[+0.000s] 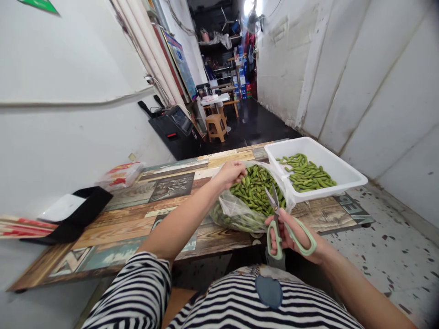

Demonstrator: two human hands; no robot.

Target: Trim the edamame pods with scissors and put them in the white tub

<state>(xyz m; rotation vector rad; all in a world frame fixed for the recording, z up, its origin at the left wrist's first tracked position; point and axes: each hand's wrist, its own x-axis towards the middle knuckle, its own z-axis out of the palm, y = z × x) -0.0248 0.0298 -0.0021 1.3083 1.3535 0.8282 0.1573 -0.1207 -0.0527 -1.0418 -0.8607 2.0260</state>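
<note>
A plastic packet [120, 175] lies at the left wall, near a black holder [92, 203]. A black machine [173, 132] stands near a wall poster [180, 61]. Farther back: a brown stool [215, 121], a white table [222, 98], stacked boxes [243, 83].

Beneath the grip spreads a table [116, 228] with a patchwork wood pattern. Left of the grip stands a white wall [78, 55]; right of it, a pale panelled wall [377, 82] above a speckled floor [380, 260]. Far ahead of the grip, a dark floor [254, 123] bears a brown stool [215, 120] and a white table [222, 97], with shelves [211, 44] behind and a bright light [248, 5] above.
</note>
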